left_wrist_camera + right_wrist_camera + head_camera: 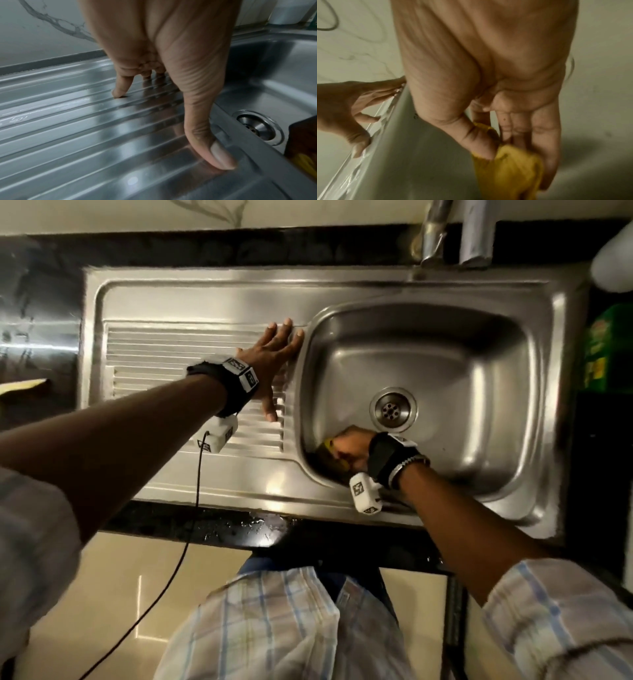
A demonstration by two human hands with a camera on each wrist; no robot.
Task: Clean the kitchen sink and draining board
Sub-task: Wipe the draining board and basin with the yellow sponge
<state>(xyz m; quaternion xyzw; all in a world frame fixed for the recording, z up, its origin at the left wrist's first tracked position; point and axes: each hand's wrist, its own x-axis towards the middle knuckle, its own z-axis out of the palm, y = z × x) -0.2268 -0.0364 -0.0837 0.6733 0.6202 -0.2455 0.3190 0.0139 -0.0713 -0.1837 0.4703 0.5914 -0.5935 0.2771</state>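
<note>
I see left hand [270, 361] flat, fingers spread on draining board [191, 364]; right hand [352, 448] fingers gripping yellow cloth [508, 170] at sink [479, 344] basin's 8 o'clock; green bottle [606, 347] label unreadable.

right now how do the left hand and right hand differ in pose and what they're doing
The left hand lies flat with fingers spread on the ribbed draining board; the right hand is down inside the sink bowl.
The left hand holds nothing; the right hand grips a yellow cloth against the bowl's left wall.
Both wear a black wrist strap with a white camera.
</note>
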